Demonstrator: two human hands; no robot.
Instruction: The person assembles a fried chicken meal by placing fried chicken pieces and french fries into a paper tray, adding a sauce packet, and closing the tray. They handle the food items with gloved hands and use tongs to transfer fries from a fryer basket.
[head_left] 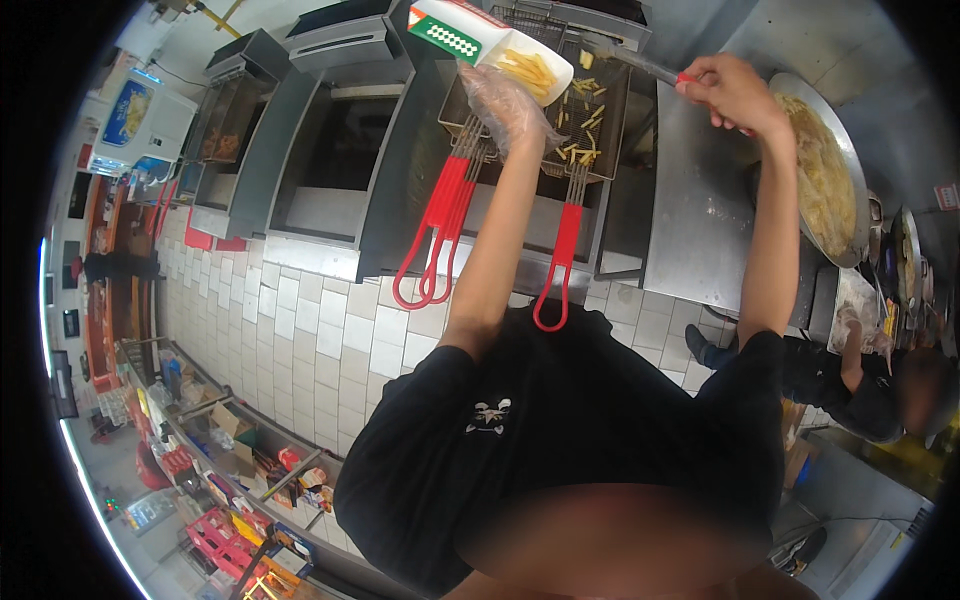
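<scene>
My left hand (508, 108), in a clear plastic glove, is closed on a white, green and red paper carton (485, 35) with French fries (530, 72) in it. The carton is tilted over a wire fryer basket (612, 155), where loose fries (590, 130) lie scattered. Bare and closed, my right hand (728, 92) grips the red handle of a long metal utensil (650, 66). Its far end reaches over the basket beside the carton; I cannot tell its exact kind. A red basket handle (565, 240) points toward me.
More red basket handles (440, 220) stick out below my left hand. Metal fryer wells (335, 160) stand to the left. At right are a steel counter (690, 230) and a large round pan of food (825, 180). Another person (860, 385) works at far right.
</scene>
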